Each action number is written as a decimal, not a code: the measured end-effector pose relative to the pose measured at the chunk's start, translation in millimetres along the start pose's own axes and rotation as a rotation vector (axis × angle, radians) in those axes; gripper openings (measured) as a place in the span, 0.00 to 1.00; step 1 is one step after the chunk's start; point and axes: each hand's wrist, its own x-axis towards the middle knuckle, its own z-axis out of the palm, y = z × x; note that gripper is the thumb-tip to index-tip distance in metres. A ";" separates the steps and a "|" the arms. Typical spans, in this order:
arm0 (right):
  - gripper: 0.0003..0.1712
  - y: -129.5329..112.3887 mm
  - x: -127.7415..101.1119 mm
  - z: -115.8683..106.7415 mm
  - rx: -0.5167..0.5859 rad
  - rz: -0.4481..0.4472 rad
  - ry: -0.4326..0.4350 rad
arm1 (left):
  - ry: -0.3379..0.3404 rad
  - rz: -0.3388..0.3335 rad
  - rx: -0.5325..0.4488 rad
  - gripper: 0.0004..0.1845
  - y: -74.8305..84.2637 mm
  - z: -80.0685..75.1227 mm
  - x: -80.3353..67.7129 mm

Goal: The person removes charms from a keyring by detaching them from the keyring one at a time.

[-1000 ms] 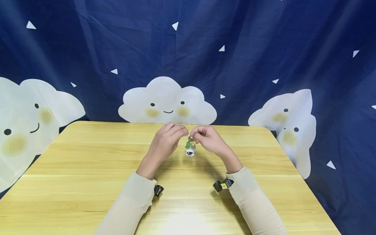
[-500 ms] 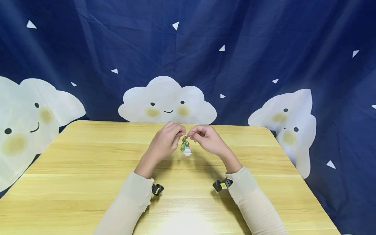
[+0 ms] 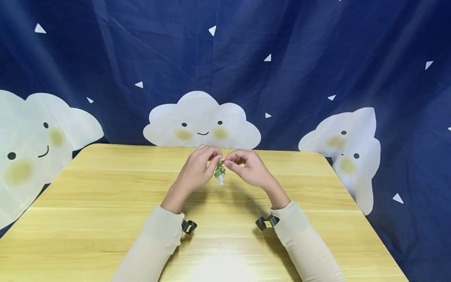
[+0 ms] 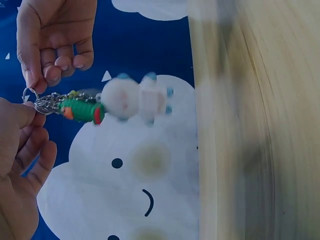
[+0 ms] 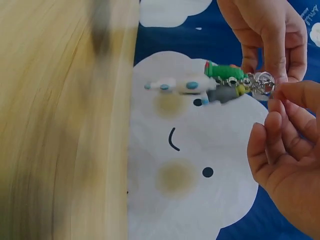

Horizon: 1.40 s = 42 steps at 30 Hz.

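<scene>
Hands met above the far middle of the bench (image 3: 105,188): left hand (image 3: 195,170) and right hand (image 3: 251,169) both had curled fingers pinching the keychain's (image 4: 107,102) ring, charms dangling clear of the wood. Looked like mid-fiddle with that ring; next move probably needed a steady pinch and careful prying.

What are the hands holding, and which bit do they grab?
Both the left hand and the right hand pinch the metal ring at the top of a keychain with a white figure and a green charm, which dangle freely above the wooden table.
</scene>
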 end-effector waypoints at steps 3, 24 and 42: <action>0.04 0.2 0.4 0.3 -0.021 0.005 0.030 | 0.008 -0.015 -0.010 0.02 0.7 -0.2 0.4; 0.04 5.0 1.3 17.0 -0.068 -0.020 -0.023 | 0.031 -0.033 -0.073 0.04 4.6 -4.1 3.2; 0.09 -0.7 1.3 6.8 -0.096 -0.060 0.015 | 0.047 -0.086 -0.050 0.04 2.8 -7.7 4.8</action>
